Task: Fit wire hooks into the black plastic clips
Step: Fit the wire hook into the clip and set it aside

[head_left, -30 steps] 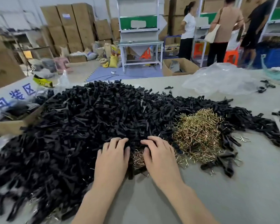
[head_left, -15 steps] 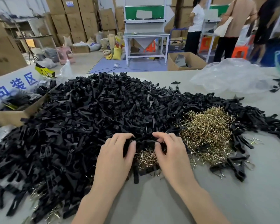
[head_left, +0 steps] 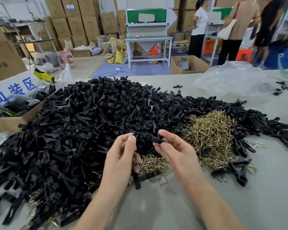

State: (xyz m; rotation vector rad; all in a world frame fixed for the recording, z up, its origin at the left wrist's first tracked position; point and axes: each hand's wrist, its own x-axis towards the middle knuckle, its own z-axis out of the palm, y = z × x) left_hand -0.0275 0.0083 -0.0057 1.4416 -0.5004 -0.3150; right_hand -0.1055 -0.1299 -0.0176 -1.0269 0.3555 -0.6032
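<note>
I read left hand (head_left: 121, 156) and right hand (head_left: 176, 151) each pinching an end of the black clip (head_left: 150, 138), long axis crosswise. Wire hooks (head_left: 154, 164) lie just below the clip, about equally near both hands.

Hands (head_left: 121, 156) (head_left: 178, 151) have lifted clips (head_left: 150, 138) off the pile (head_left: 90, 122)

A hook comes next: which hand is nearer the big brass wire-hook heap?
Right. The right hand, pinching a black plastic clip, is just left of the brass wire-hook heap; the left hand farther left.
</note>
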